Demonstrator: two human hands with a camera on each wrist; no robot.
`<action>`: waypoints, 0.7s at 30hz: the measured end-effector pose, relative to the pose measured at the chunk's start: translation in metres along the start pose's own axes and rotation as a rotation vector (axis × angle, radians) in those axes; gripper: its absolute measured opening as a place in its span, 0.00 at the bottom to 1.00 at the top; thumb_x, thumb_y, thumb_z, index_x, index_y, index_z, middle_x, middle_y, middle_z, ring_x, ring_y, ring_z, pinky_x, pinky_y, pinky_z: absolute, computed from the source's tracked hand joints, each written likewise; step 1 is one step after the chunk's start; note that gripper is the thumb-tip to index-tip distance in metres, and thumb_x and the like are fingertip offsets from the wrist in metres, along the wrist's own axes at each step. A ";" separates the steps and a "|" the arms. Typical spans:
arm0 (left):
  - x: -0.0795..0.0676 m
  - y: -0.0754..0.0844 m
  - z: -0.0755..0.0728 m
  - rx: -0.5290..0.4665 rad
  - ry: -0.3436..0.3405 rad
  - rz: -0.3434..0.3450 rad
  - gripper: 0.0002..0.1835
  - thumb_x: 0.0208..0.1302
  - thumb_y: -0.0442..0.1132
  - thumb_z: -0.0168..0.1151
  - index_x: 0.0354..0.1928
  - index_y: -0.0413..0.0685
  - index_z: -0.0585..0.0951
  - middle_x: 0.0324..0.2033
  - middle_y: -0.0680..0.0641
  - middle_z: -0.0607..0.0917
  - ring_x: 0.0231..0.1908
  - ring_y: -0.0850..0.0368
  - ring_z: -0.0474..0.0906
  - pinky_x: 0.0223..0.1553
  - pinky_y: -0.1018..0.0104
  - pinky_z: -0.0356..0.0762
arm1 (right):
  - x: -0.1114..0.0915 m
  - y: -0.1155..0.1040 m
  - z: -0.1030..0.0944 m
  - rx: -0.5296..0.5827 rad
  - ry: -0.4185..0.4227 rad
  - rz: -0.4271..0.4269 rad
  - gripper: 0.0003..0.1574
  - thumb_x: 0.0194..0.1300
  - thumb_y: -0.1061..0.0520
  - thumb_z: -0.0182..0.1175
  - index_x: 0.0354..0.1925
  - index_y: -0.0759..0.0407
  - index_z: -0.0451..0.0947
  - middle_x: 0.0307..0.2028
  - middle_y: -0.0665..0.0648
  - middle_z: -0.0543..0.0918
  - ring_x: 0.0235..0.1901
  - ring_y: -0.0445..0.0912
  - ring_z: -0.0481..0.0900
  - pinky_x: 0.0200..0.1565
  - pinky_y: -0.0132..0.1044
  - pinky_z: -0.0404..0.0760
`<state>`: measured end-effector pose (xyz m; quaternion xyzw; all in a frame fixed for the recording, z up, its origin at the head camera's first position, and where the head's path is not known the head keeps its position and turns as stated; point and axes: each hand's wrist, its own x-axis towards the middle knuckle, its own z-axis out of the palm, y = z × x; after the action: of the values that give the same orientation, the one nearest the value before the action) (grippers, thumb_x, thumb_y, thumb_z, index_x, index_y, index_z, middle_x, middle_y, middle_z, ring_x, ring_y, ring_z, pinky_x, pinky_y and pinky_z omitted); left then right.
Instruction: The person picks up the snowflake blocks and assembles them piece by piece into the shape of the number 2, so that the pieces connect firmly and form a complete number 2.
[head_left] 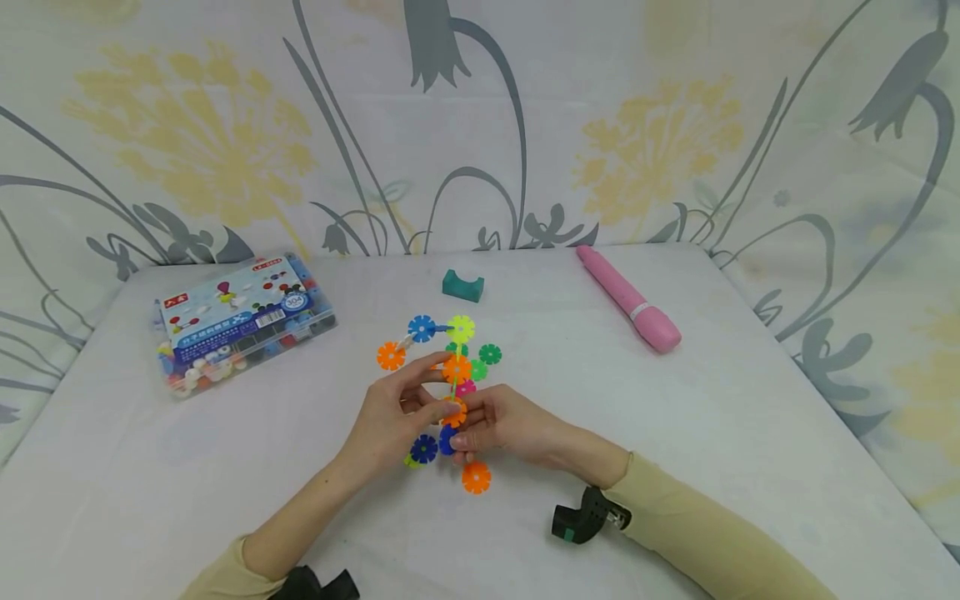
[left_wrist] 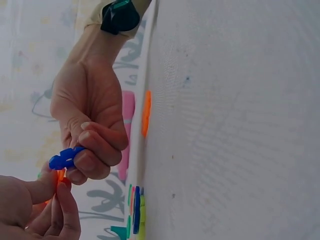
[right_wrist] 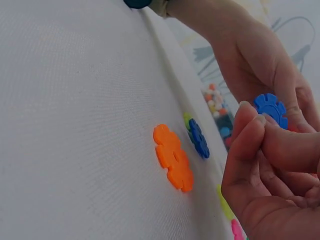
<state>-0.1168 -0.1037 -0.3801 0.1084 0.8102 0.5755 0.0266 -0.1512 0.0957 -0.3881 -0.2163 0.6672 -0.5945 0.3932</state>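
The white tabletop point(head_left: 337, 508) carries everything. Farther from the person, at the left, lies a clear plastic box point(head_left: 232, 308) with a printed cover; at the right is a pink rod point(head_left: 628, 298), slanting and well apart from both hands.

The left hand point(head_left: 397, 412) and the right hand point(head_left: 510, 425) meet near the middle, raised above the tabletop. Between them is a chain point(head_left: 457, 369) of notched plastic discs. Its long axis goes away from the person, then it bends to the left at the far end. Beyond it stands a small green block point(head_left: 462, 286).

As for single pieces, the left hand pinches the end orange disc point(head_left: 459, 419), at the chain's near end, between thumb and fingers. The right hand pinches a blue disc point(right_wrist: 270, 107) between thumb and fingertips. This blue disc is just beside the end orange disc, on the person's side, and the two seem turned at an angle to each other. I judge this edge-to-edge position as the important relation; if they touch, I cannot tell. Of the loose pieces, an orange disc point(head_left: 476, 477) lies nearer to the right hand, and a dark blue disc point(head_left: 423, 449) nearer to the left.
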 end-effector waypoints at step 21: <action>0.000 0.001 0.000 0.004 0.018 0.005 0.32 0.63 0.34 0.69 0.69 0.50 0.73 0.52 0.40 0.84 0.32 0.56 0.82 0.38 0.74 0.81 | 0.000 -0.001 0.014 -0.228 0.215 0.018 0.23 0.58 0.53 0.73 0.50 0.60 0.82 0.24 0.51 0.80 0.24 0.43 0.77 0.28 0.30 0.73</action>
<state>-0.1168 -0.1038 -0.3791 0.1054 0.8111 0.5751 0.0175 -0.1401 0.0868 -0.3864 -0.1885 0.7705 -0.5312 0.2977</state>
